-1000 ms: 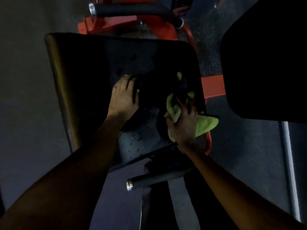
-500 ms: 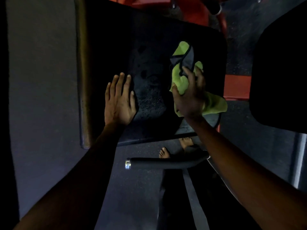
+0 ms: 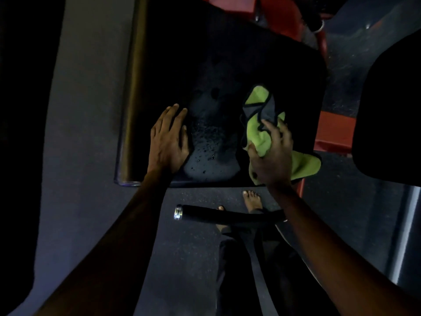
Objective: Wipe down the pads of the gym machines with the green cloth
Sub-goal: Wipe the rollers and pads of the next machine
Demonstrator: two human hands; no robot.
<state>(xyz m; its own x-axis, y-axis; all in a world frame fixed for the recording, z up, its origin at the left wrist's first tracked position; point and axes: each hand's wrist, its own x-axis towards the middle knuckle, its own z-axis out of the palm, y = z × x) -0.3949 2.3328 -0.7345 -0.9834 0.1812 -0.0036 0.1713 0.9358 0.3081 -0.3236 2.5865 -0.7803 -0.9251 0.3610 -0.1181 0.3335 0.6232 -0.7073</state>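
The left hand (image 3: 169, 137) lies flat with straight fingers on the black pad (image 3: 227, 71), beside a patch of what look like droplets (image 3: 205, 153) in the dim light. The right hand (image 3: 272, 156) clutches the bunched green cloth (image 3: 257, 133) on the pad's right side, near its front edge.

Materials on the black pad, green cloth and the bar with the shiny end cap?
Black pad: likely vinyl upholstery; smooth, sheen along its left edge, droplets beading on top.
Green cloth: soft, fuzzy, probably microfibre, dark edge trim; bunches in the right hand.
Bar: matte black grip, rubber or foam, cannot tell which; end cap looks like polished metal.
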